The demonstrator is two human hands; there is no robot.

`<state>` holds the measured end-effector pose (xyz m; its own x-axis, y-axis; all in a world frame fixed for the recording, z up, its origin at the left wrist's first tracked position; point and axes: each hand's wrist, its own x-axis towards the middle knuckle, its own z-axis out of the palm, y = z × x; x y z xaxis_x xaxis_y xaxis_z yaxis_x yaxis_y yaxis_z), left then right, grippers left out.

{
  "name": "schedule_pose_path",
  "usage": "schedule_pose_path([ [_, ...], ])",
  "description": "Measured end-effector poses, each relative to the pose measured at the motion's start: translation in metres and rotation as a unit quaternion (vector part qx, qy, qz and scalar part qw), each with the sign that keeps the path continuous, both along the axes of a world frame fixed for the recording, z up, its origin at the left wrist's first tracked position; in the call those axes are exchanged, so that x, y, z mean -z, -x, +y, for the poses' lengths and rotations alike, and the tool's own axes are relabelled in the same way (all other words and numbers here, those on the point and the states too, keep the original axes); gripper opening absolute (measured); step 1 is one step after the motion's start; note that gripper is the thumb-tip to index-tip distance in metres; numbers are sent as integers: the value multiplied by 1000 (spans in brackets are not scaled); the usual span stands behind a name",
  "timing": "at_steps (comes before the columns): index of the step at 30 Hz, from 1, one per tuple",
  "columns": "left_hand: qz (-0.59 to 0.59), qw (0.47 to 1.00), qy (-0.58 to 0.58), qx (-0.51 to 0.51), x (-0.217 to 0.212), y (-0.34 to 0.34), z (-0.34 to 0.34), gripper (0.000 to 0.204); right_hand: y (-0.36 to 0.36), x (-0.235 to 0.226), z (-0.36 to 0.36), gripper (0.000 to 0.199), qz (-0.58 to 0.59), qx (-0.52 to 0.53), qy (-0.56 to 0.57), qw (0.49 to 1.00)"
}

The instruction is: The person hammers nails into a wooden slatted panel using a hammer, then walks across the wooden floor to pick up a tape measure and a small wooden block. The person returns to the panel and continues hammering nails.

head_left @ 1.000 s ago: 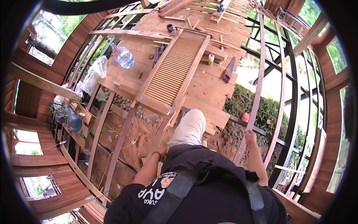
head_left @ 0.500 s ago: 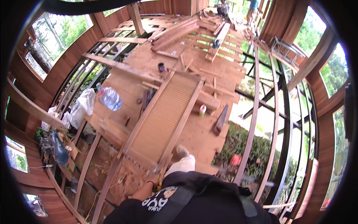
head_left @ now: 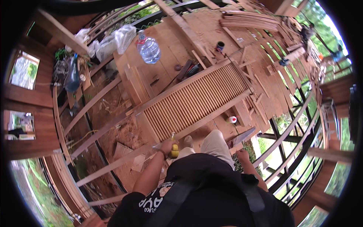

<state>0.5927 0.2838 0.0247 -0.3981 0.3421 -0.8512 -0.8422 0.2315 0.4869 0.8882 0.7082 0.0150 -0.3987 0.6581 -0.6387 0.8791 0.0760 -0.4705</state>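
Note:
My left hand (head_left: pixel 165 146) is closed around a small yellow bottle (head_left: pixel 174 150) with a clear neck, beside the near end of a slatted wooden panel (head_left: pixel 194 100). The panel is a louvred frame lying slantwise across the boards. My right hand (head_left: pixel 242 155) hangs at my right side with its fingers curled, and nothing shows in it. Just beyond that hand lies a dark, tapered flat piece (head_left: pixel 241 137), apart from the fingers. A white bottle with a red cap (head_left: pixel 232 119) stands by the panel's right edge.
A large clear water jug (head_left: pixel 148 49) and plastic bags (head_left: pixel 123 39) are at the far left. A dark cup (head_left: pixel 220 46) stands beyond the panel. Loose timber (head_left: pixel 249 20) lies farther off. Open gaps between joists (head_left: pixel 285 132) flank the boards. A person (head_left: pixel 307 32) is at far right.
My view has swung left and come nearer the panel, which now lies more crosswise. My right hand has come into view. The yellow bottle stays in my left hand.

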Motion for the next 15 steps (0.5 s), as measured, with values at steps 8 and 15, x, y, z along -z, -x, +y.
schedule_pose_path([
  [8, -92, 944, 54, -314, 71, -26, 34, 21, 317, 124, 84, 32, -61, -466, -67, 880],
  [15, -57, 930, 16, -362, 229, 30, 97, 21, 638, 340, 44, 28, 56, -536, -160, 827],
])
